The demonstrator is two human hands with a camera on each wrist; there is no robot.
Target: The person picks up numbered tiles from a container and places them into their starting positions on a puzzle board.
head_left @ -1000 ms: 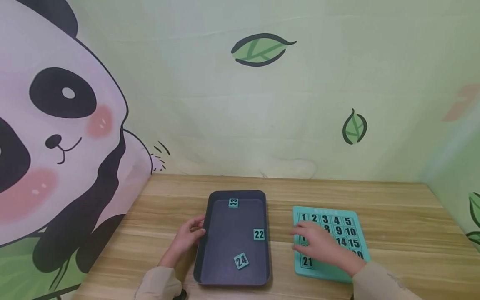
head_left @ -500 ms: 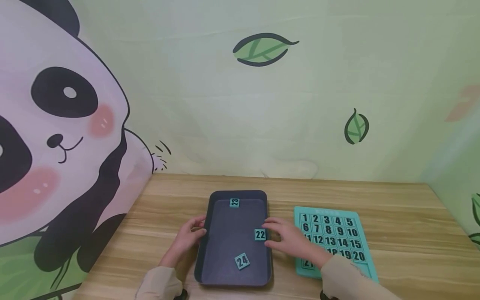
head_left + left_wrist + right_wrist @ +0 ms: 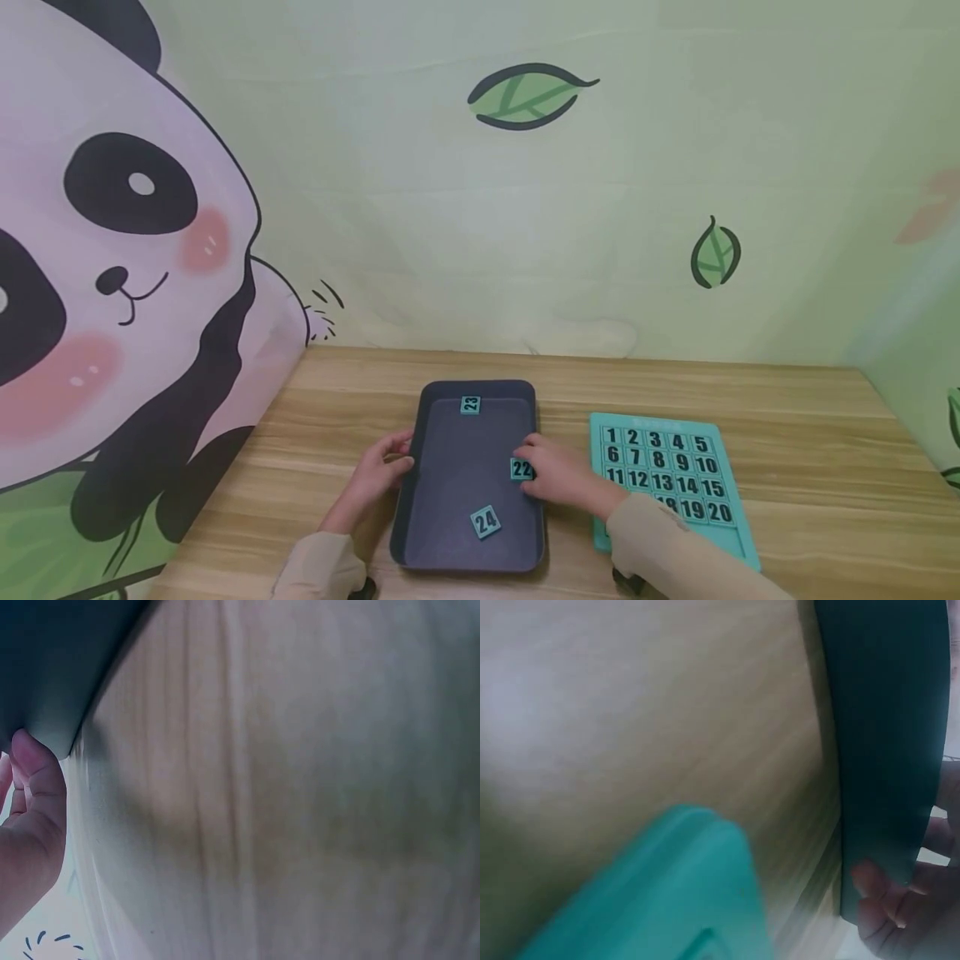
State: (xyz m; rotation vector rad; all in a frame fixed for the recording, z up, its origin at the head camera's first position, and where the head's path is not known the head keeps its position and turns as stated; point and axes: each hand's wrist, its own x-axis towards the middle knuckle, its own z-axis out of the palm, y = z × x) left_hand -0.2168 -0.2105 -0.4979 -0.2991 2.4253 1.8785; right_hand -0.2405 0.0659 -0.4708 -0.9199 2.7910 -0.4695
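A dark rectangular tray (image 3: 465, 492) lies on the wooden table with several teal number tiles inside. My left hand (image 3: 378, 467) holds the tray's left wall about halfway along, its thumb at the rim; in the left wrist view that hand (image 3: 34, 810) meets the outer wall. My right hand (image 3: 566, 477) reaches over the right wall and pinches the number 22 tile (image 3: 519, 469), partly covering it. Tile 23 (image 3: 470, 405) lies turned sideways at the far end, and tile 24 (image 3: 486, 522) sits tilted nearer. Right-hand fingers (image 3: 874, 881) also show against the outer wall in the right wrist view.
To the right of the tray stands a teal number board (image 3: 731, 467) with rows of numbered tiles; my right sleeve (image 3: 667, 542) covers its lower left. A wall with panda and leaf drawings rises behind the wooden table (image 3: 817, 467).
My right hand has moved left from over the number board to the tray's right wall and closed on the 22 tile. The left hand has stayed at the tray's left side.
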